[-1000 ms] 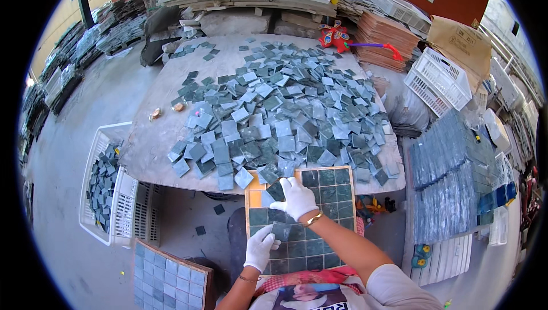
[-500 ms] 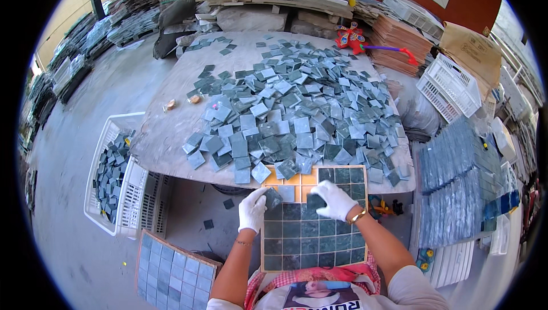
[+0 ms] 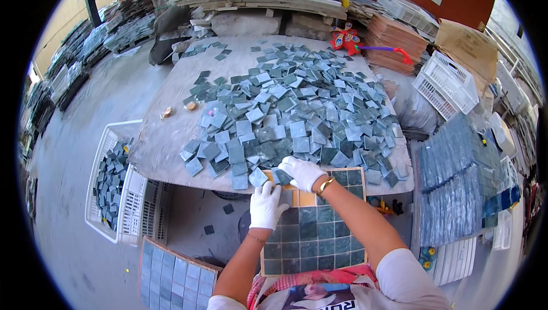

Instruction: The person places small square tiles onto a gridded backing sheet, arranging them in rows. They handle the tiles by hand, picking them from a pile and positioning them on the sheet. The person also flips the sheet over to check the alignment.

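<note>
A shallow wooden tray (image 3: 262, 271) rests against my lap, its grid largely filled with dark green square stone tiles (image 3: 308, 230). Bare yellow cells (image 3: 302, 198) show near its far left. My left hand (image 3: 266, 207), in a white glove, is over the tray's left side with bent fingers; what lies under them is hidden. Beside its fingers a light grey tile is partly visible. My right hand (image 3: 302, 174), also gloved, reaches left across the tray's far edge. Its fingers close on a dark square tile (image 3: 281, 176), next to a paler loose tile (image 3: 258, 177).
Loose tiles (image 3: 297, 99) are heaped on the table (image 3: 162, 156). A white crate of tiles (image 3: 123, 227) stands left, above a filled tile panel (image 3: 180, 276). Stacked tile sheets (image 3: 451, 173) are at right. A red toy (image 3: 345, 39) lies on the table's far right.
My right hand has moved left and away from me, from the tray's middle to the tile at its far edge. My left hand has shifted slightly right, covering the tile it held.
</note>
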### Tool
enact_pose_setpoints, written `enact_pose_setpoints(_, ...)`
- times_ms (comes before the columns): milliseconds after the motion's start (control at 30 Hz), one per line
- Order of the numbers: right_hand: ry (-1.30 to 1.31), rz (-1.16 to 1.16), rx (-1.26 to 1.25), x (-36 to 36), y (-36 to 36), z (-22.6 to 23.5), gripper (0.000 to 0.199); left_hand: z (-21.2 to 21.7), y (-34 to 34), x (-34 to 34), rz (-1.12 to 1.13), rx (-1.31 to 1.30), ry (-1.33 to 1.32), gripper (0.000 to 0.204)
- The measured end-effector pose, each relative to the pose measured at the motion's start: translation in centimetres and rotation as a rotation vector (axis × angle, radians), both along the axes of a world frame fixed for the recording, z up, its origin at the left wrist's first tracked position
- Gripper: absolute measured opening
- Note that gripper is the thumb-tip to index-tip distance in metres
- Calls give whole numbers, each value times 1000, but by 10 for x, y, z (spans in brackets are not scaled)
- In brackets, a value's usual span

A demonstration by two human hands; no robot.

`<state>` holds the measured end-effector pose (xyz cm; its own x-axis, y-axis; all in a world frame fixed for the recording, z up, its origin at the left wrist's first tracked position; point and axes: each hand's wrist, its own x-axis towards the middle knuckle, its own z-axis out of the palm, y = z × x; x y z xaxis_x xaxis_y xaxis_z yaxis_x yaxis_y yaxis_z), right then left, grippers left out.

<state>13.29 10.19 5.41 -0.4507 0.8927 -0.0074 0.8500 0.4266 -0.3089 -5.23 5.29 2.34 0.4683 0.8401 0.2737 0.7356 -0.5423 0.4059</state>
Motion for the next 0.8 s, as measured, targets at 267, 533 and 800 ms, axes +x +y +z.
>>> enact_pose_setpoints(267, 20, -298, -116, 21, -76, -1, 43, -11, 26, -21, -298, -36, 98, 58)
enact_pose_setpoints(533, 140, -298, 81, 27, -99, -38, 40, -8, 21, -19, -283, 77, -61, 47)
enact_pose_setpoints(800, 373, -4, 230, 11, -97, 21, 60, -1, 34, -37, -426, -1151, -600, 51)
